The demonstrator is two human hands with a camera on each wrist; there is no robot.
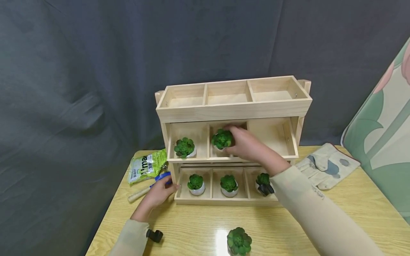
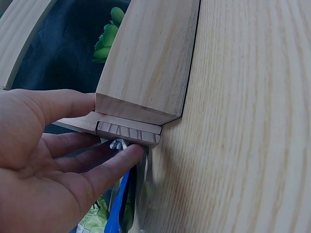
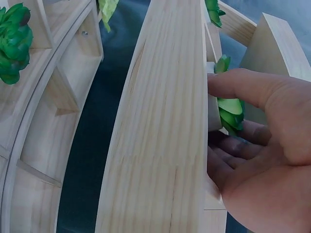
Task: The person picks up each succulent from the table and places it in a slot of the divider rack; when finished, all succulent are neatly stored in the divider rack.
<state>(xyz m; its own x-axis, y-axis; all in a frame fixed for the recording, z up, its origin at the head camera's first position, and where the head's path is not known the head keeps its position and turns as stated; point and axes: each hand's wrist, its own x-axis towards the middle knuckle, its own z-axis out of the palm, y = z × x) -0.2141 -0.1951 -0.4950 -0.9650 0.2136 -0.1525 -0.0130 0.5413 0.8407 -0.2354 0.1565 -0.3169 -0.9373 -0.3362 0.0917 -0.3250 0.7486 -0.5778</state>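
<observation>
A three-tier wooden planter shelf (image 1: 234,111) stands on the table, each tier split into three compartments. In the middle tier's centre compartment, my right hand (image 1: 245,143) holds a small potted succulent (image 1: 221,139); the right wrist view shows the thumb and fingers around its white pot (image 3: 214,109), partly hidden by the front board. With my left hand (image 1: 161,193) I grip the shelf's lower left corner, thumb at the tray's end and fingers around the upright (image 2: 129,131). Another potted succulent (image 1: 184,148) sits in the middle tier's left compartment.
Several potted succulents, one in the centre (image 1: 229,185), fill the bottom tier. One more succulent (image 1: 239,241) stands at the table's front. Left of the shelf lie a green-white bag (image 1: 147,166) and a blue tool with a pale handle (image 1: 139,195). Work gloves (image 1: 326,167) lie right.
</observation>
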